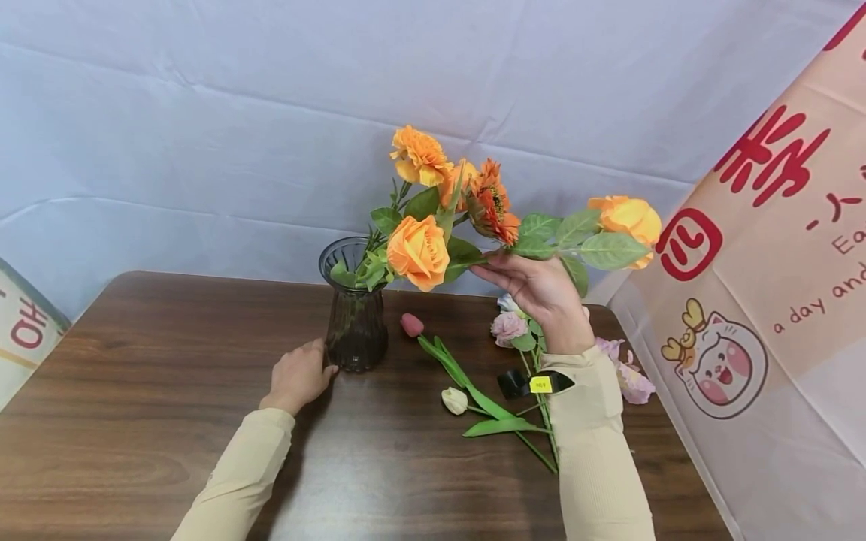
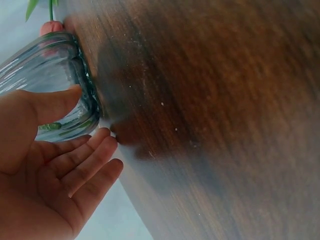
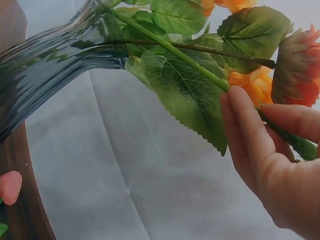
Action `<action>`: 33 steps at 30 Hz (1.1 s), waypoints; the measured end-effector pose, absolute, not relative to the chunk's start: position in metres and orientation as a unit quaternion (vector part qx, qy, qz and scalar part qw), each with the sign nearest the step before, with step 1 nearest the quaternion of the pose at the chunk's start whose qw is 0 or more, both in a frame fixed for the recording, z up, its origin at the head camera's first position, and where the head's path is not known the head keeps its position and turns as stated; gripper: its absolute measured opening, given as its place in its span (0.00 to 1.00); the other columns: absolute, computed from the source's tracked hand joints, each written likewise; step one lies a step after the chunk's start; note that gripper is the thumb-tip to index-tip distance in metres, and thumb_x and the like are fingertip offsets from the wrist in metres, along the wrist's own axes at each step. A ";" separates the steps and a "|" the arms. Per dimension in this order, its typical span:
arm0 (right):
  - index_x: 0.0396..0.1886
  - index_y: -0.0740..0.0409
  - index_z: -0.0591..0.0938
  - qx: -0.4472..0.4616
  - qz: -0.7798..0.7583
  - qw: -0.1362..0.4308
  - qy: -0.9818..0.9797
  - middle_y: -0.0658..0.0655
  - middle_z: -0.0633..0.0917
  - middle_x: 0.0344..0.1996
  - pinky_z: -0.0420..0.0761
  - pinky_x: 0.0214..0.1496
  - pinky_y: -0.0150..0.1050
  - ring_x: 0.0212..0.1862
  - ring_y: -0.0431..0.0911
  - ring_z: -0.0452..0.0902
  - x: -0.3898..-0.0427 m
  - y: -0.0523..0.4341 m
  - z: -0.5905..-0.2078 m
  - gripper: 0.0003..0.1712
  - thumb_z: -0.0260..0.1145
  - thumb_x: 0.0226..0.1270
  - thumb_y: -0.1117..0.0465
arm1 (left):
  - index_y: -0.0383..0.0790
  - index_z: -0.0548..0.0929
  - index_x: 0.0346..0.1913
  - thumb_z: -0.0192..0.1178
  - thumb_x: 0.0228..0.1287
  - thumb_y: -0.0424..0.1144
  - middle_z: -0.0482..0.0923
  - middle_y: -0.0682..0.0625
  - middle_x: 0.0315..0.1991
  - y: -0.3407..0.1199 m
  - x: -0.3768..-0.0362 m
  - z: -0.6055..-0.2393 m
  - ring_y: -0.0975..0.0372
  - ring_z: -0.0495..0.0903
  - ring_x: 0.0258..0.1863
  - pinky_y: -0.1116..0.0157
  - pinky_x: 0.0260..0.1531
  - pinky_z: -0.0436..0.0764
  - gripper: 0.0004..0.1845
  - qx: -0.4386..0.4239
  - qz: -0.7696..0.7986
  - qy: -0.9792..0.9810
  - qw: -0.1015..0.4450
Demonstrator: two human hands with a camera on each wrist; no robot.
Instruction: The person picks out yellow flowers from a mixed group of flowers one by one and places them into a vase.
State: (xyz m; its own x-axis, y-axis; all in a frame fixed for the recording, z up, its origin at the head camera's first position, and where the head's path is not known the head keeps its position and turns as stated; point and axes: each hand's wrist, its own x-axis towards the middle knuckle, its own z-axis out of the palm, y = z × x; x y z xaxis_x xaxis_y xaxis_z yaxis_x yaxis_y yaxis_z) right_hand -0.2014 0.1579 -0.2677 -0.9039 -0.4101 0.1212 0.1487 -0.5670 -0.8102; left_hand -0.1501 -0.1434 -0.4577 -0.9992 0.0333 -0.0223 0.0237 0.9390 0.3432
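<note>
A dark, ribbed glass vase (image 1: 357,323) stands upright on the wooden table. My left hand (image 1: 301,377) is low beside its base, thumb (image 2: 57,104) against the glass and the other fingers loosely spread. Orange flowers lean out of the vase: a rose (image 1: 418,253), a ruffled bloom (image 1: 421,155) and a red-orange gerbera-like flower (image 1: 498,203). Right of them, my right hand (image 1: 541,289) pinches the green stem (image 3: 200,70) of a yellow-orange rose (image 1: 628,225). That stem slants to the vase mouth; I cannot tell how far inside its end is.
A pink tulip (image 1: 411,324) and a white tulip (image 1: 455,401) lie on the table (image 1: 169,391) right of the vase. Pink-lilac flowers (image 1: 509,329) lie beneath my right forearm. A pale cloth (image 1: 237,150) hangs behind; a printed sheet (image 1: 778,300) stands at the right.
</note>
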 end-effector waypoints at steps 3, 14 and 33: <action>0.33 0.71 0.79 -0.149 -0.868 0.153 0.448 0.65 0.80 0.23 0.77 0.47 0.49 0.33 0.55 0.82 -0.200 0.156 -0.267 0.21 0.39 0.62 0.84 | 0.27 0.72 0.53 0.61 0.59 0.43 0.76 0.34 0.45 -0.143 -0.150 -0.457 0.40 0.77 0.38 0.47 0.33 0.76 0.26 0.014 0.174 0.985 0.014; 0.41 0.66 0.78 -0.153 -0.855 0.141 0.475 0.63 0.78 0.28 0.76 0.48 0.48 0.37 0.53 0.78 -0.197 0.150 -0.264 0.22 0.41 0.62 0.85 | 0.27 0.71 0.55 0.60 0.59 0.44 0.75 0.34 0.48 -0.143 -0.150 -0.460 0.40 0.76 0.41 0.46 0.35 0.76 0.27 0.014 0.175 0.984 0.015; 0.63 0.67 0.62 -0.155 -0.824 0.137 0.527 0.61 0.75 0.28 0.74 0.50 0.50 0.34 0.51 0.79 -0.199 0.139 -0.258 0.29 0.42 0.61 0.85 | 0.26 0.71 0.54 0.61 0.59 0.43 0.76 0.35 0.47 -0.142 -0.149 -0.456 0.40 0.77 0.39 0.46 0.34 0.76 0.27 0.013 0.175 0.984 0.010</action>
State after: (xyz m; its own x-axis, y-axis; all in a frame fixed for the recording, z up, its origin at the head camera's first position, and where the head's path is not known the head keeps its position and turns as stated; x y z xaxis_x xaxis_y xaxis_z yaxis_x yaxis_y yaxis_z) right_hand -0.1995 0.1390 -0.2581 -0.9140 -0.3900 0.1116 0.0625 -0.4073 -0.9112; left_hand -0.1488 -0.1417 -0.4562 -0.9995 0.0288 -0.0158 0.0216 0.9386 0.3444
